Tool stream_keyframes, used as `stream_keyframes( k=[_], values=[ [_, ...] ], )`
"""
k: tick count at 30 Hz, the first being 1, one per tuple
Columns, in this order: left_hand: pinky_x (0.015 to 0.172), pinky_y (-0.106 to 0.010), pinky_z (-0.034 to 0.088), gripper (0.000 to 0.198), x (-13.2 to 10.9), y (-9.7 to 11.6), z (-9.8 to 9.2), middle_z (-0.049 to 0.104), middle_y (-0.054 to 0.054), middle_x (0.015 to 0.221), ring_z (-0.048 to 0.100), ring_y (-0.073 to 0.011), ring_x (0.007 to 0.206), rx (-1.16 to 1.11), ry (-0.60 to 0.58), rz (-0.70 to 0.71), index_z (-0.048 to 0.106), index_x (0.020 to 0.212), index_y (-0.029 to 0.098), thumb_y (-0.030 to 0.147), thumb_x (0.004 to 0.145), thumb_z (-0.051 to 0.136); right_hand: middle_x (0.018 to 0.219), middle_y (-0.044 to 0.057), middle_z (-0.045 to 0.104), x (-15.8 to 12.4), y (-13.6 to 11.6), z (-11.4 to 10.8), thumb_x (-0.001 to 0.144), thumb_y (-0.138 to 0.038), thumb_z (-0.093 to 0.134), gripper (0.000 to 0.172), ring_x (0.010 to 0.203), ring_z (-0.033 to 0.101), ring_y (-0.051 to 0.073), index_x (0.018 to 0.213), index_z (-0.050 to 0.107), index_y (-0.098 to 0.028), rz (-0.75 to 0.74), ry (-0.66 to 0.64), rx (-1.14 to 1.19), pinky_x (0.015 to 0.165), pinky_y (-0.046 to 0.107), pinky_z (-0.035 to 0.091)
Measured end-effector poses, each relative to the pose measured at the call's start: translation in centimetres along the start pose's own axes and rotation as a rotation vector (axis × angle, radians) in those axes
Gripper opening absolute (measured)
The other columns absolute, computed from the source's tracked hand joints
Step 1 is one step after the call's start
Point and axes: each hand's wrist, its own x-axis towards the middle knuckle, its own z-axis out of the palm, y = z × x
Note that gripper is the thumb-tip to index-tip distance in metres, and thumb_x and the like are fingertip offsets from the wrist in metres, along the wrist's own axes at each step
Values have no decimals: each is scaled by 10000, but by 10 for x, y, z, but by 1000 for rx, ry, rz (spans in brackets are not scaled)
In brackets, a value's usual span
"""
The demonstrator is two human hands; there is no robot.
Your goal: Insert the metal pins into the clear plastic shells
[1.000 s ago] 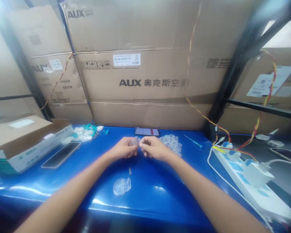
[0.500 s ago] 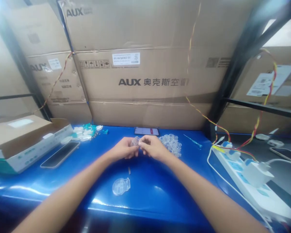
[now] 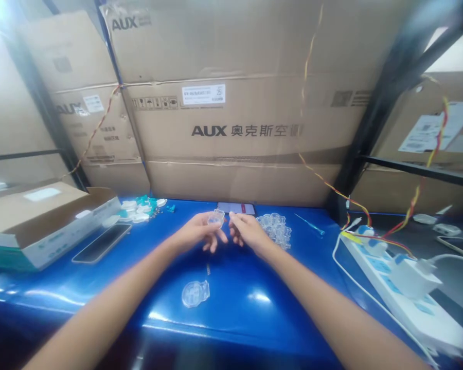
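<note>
In my left hand (image 3: 201,231) is a small clear plastic case (image 3: 216,218), round with a tabbed edge, pinched between thumb and forefinger while the other fingers hang loose. My right hand (image 3: 247,228) sits just to the right, thumb and forefinger pressed together; whatever may be between them is too small to make out. A similar clear plastic case (image 3: 195,294) lies on the blue table top nearer to me, with a tiny thin strip (image 3: 208,269) above it. Beyond my right hand a pile of clear plastic cases (image 3: 275,229) rests on the table.
A phone (image 3: 237,207) lies behind my hands, another phone (image 3: 102,243) at left beside an open carton (image 3: 54,221). White and teal parts (image 3: 141,208) are heaped at back left. A thin screwdriver (image 3: 310,226) and a power strip (image 3: 405,288) with cables are at right.
My hands have parted slightly. The case in my left hand now shows more fully, tipped upward, and my left hand's lower fingers have spread. The view has shifted a little.
</note>
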Motion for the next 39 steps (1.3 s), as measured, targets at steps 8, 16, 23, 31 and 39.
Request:
stream_keyframes(
  k=[8, 16, 23, 31, 39],
  values=[
    [338, -170, 318, 396, 5, 6, -11, 654, -24, 633, 515, -88, 373, -135, 262, -21, 527, 1005, 140, 428, 760, 647, 620, 32, 613, -4, -6, -23, 961, -409, 338, 412, 594, 574, 154, 710, 584, -194, -338, 228, -705, 587, 250, 390],
    [318, -177, 299, 242, 8, 0, -19, 660, -32, 586, 505, -96, 342, -73, 307, -16, 542, 890, 140, 334, 750, 580, 770, 49, 694, -5, -4, -29, 813, -241, 574, 123, 711, 616, 183, 764, 677, -196, -299, -67, -1068, 621, 255, 369],
    [316, -172, 307, 242, 10, -4, -26, 656, -20, 599, 521, -93, 356, -16, 357, 23, 539, 897, 145, 345, 766, 579, 1043, 94, 633, -9, -2, 1, 896, -255, 487, 238, 847, 594, 206, 1097, 601, -195, -431, -8, -1241, 684, 279, 395],
    [333, -165, 323, 278, 11, -5, -31, 678, -39, 636, 536, -90, 366, 2, 413, 48, 495, 883, 151, 388, 782, 597, 1023, 83, 606, 6, 7, 14, 963, -214, 384, 284, 936, 512, 211, 1098, 634, -225, -554, -137, -1338, 773, 289, 398],
    [315, -162, 316, 226, 12, -9, -29, 684, -43, 628, 537, -98, 351, 33, 397, 31, 486, 866, 160, 357, 801, 577, 910, 76, 592, 9, 13, 9, 957, -188, 414, 244, 845, 536, 171, 946, 657, -162, -555, -151, -1251, 744, 255, 384]
  ],
)
